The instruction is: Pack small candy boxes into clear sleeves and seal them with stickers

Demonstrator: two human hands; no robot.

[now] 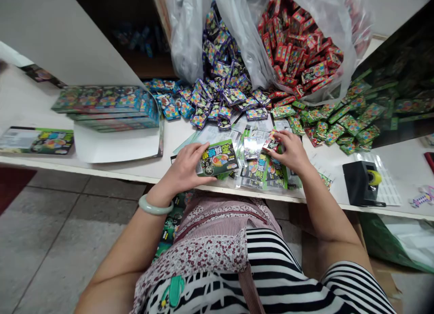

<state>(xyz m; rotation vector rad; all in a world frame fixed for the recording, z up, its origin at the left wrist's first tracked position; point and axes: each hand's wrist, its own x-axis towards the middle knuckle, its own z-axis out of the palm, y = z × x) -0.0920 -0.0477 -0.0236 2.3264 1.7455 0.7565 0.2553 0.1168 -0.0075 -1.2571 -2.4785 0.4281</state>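
My left hand (186,169) grips the left end of a flat green and black printed packet (219,158), tilted over the table's front edge. To its right, my right hand (291,153) pinches a small red box (271,142) between thumb and fingers. Between the hands a small white-faced piece (251,148) lies on clear plastic bags. Below it, several green and black printed cards (264,171) lie in the clear bags near the table edge.
Purple boxes (217,101) spill from a plastic bag, red boxes (298,51) fill another. Green boxes (352,119) are heaped right, blue ones (171,107) left. A tape dispenser (361,183) stands front right. Stacked filled packs (108,106) and a loose card (52,141) lie left.
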